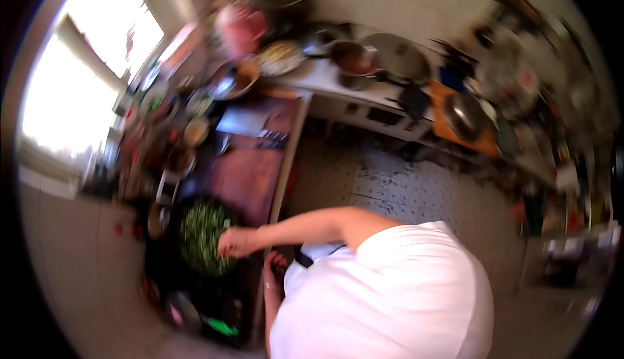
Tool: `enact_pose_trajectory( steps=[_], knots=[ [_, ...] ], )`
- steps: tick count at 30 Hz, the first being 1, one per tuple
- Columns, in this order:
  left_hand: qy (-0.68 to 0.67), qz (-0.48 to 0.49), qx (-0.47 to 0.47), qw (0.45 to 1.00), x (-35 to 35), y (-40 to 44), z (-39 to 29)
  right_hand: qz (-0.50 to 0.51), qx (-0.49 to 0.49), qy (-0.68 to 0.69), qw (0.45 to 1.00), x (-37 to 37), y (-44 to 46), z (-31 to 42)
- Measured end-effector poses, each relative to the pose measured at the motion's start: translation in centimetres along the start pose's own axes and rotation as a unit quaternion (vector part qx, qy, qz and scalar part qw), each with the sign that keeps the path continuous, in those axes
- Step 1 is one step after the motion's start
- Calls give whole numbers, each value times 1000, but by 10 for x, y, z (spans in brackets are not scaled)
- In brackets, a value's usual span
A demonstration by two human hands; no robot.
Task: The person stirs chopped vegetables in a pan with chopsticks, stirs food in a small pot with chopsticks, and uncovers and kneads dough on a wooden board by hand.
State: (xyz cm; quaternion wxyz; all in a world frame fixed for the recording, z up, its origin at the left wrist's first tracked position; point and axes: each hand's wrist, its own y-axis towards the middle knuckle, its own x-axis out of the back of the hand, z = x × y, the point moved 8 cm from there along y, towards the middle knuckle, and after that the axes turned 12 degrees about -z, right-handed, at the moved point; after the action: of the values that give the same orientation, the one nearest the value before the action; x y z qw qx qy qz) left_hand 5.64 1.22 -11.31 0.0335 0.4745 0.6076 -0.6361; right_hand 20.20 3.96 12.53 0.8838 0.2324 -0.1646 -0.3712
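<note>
Chopped green vegetables (207, 237) fill a dark round pan (190, 200) on the stove at the lower left. My right hand (238, 242) is over the near side of the pan, fingers closed and pointing down at the greens. Whatever it pinches is hidden. Close to my body, beside the counter edge, is my left hand (275, 265), its fingers curled. Blur hides what they hold, if anything. A band circles the left wrist.
Beyond the pan, a cleaver (242, 122) and a knife (272, 137) lie on the brown counter (244, 180). Bowls and jars crowd the window side. A bright green object (222, 326) lies near the stove. Pots (353, 58) and a large lid (398, 57) stand on the white counter.
</note>
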Motion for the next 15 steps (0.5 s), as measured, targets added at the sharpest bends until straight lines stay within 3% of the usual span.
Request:
enact_pose_trajectory(
  steps=[4, 8, 15],
  knots=[
    [16, -96, -75, 992, -16, -22, -4, 108, -6, -76, 991, -20, -26, -7],
    [35, -193, -152, 969, 6, -20, -3, 157, 51, -189, 968, -43, -19, -49],
    [17, -239, -190, 952, -3, -31, -4, -25, -68, -5, 997, 1, 68, -71]
  ],
)
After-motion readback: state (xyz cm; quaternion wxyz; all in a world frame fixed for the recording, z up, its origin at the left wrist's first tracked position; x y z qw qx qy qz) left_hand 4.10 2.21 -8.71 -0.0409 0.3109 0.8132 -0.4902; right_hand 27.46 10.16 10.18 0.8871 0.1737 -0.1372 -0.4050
